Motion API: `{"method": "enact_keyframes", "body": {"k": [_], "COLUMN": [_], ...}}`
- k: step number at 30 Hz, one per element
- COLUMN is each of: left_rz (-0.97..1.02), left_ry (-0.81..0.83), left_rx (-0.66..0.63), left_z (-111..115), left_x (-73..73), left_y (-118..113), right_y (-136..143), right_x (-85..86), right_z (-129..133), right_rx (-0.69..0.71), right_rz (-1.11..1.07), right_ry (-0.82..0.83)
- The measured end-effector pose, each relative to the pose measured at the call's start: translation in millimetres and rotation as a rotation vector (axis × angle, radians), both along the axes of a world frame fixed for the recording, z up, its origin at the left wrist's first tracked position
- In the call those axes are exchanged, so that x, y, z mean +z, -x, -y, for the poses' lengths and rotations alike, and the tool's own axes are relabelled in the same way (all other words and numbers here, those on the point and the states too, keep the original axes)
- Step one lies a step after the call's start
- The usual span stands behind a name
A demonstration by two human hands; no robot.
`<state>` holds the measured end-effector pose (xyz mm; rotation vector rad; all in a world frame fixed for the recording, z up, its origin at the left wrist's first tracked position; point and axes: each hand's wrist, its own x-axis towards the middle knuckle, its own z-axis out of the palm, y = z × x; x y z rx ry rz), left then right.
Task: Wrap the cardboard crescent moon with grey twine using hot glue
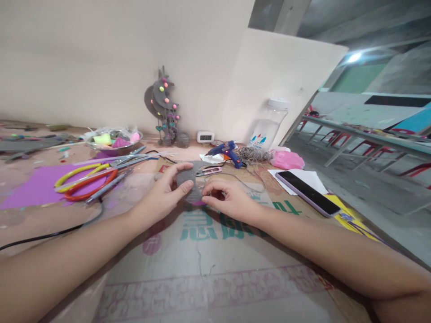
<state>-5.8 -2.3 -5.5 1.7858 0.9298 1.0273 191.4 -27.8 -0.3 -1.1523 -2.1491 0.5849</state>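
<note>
Over the cardboard-covered table, my left hand [171, 186] grips a flat grey yarn-wrapped piece [193, 181], thumb on its face and fingers around its far-left edge. A bit of purple shows along its lower rim. My right hand [227, 197] is closed in a pinch at the right edge of that piece, on what looks like thin grey yarn; the tips are partly blurred. Just beyond lie pink-handled thread snips [212, 170] and a blue hot glue gun [227, 153]. A loose tangle of grey yarn [254, 154] rests behind, with a strand trailing toward my hands.
To the left, scissors with yellow and red handles [89, 181] lie on purple sheet [33, 186]. A metal bowl [129, 144] holds colourful clay. Behind stand a grey moon-shaped ornament [163, 107], small digital timer [205, 136] and clear bottle [267, 125]. A phone [306, 193] lies right.
</note>
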Motion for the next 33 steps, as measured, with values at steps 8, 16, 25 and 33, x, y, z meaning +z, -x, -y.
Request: {"method": "enact_keyframes", "body": {"k": [8, 16, 25, 33], "left_rz": [0.254, 0.312, 0.095, -0.058], "left_ry": [0.279, 0.282, 0.104, -0.023], "left_rx": [-0.041, -0.149, -0.203, -0.134], "left_z": [-4, -7, 4, 7], "left_x": [6.3, 0.5, 2.5, 6.6], "left_y": [-5, -4, -6, -6], "right_y": [1, 0, -4, 0], "right_x": [2.2, 2.5, -0.4, 3.6], "right_z": [1, -1, -6, -1], "right_rx": [0.004, -0.108, -0.179, -0.072], "right_rz": [-0.003, -0.163, -0.261, -0.285], "right_ry": [-0.009, 0.042, 0.118, 0.141]}}
